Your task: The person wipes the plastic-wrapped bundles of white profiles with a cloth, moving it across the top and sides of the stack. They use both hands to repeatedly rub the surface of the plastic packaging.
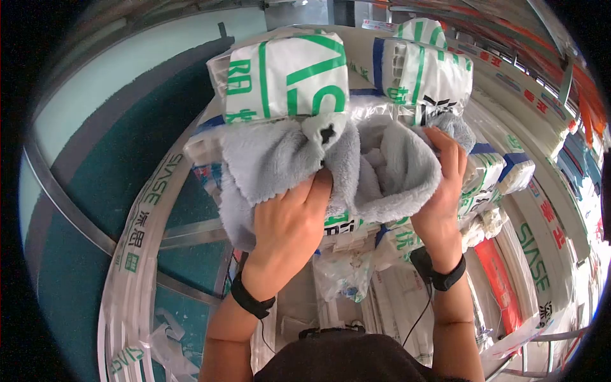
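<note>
A grey fluffy cloth (273,159) is bunched up between my two hands, in front of the wrapped bundles. My left hand (289,219) is closed on its lower middle, with the fingertips hidden in the folds. At the right, my right hand (442,191) grips the rim of a rounded, pocket-like fold (398,172), its fingers curled over the edge. A paler patch with a dark star-shaped spot (327,134) shows at the top of the cloth. One end of the cloth hangs down left of my left hand.
Plastic-wrapped bundles with green lettering (280,76) stand just beyond the cloth, another (426,73) to the right. Long wrapped profiles (143,223) run along the left, more (534,254) along the right. A metal rail (70,204) crosses the left side. Thin cables (420,318) hang from my wristbands.
</note>
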Motion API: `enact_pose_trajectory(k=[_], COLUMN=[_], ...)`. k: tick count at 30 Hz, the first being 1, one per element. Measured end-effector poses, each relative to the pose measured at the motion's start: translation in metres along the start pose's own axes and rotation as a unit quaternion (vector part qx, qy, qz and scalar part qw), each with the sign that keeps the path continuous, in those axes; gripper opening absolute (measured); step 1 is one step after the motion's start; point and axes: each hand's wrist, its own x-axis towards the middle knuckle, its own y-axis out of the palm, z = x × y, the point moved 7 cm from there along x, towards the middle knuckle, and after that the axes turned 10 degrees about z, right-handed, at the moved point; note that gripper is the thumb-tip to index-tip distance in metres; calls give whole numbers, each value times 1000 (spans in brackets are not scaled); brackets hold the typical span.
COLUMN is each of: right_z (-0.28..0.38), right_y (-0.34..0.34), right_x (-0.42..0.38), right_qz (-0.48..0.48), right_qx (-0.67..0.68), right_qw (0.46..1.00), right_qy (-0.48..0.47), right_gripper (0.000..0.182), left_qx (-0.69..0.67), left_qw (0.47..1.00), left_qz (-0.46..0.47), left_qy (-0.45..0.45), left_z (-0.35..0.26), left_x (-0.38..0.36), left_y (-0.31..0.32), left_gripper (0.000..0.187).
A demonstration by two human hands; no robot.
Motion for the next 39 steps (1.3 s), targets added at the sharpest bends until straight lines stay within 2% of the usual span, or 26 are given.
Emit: enact_pose_trajectory(k=[1, 4, 6, 10, 12, 14, 17, 24, 25, 28, 29, 32, 39], right_z=[-3, -13, -18, -8, -26, -23, -28, -32, -19, -19, -17, -15, -15], right_y=[0, -10, -26, -41, -15, -5, -2, 5, 1, 2, 0, -1, 6], right_x=[-3, -6, 3, 47, 65, 63, 61, 42, 39, 26, 23, 13, -24], right_qz=[12, -20, -93, -160, -111, -143, -135, -105, -93, -29, -18, 20, 16], right_qx=[-8, 36, 4, -37, 24, -9, 44, 19, 1, -24, 2, -10, 10], right_qw=[1000, 999, 996, 985, 991, 984, 987, 993, 994, 999, 1000, 1000, 998], right_qy=[-1, 11, -1, -53, -72, -102, -73, -53, -54, -32, 4, 14, 65], right_gripper=[41, 40, 44, 54, 54, 53, 50, 42, 42, 59, 50, 47, 43], left_qx=[-48, -14, 16, 53, 71, 67, 38, 23, 21, 6, -15, 56, -11], left_qw=[999, 997, 993, 990, 989, 991, 995, 998, 997, 998, 994, 998, 997], left_qz=[14, -78, -112, -131, -126, -117, -89, 26, 45, 42, 75, 26, 63], left_qy=[-21, 9, 16, -15, -8, -4, -19, -50, -54, -35, -73, -14, -38], left_z=[3, -3, -2, 9, 21, 25, 24, 14, 13, 9, 9, 1, -4], left_x=[-3, 2, 10, 47, 63, 66, 60, 38, 35, 24, 20, 16, -7], left_y=[1, -30, -47, -59, -51, -46, -44, -22, -18, -10, -5, -3, 17], left_gripper=[47, 36, 39, 41, 39, 37, 34, 25, 24, 23, 22, 21, 16])
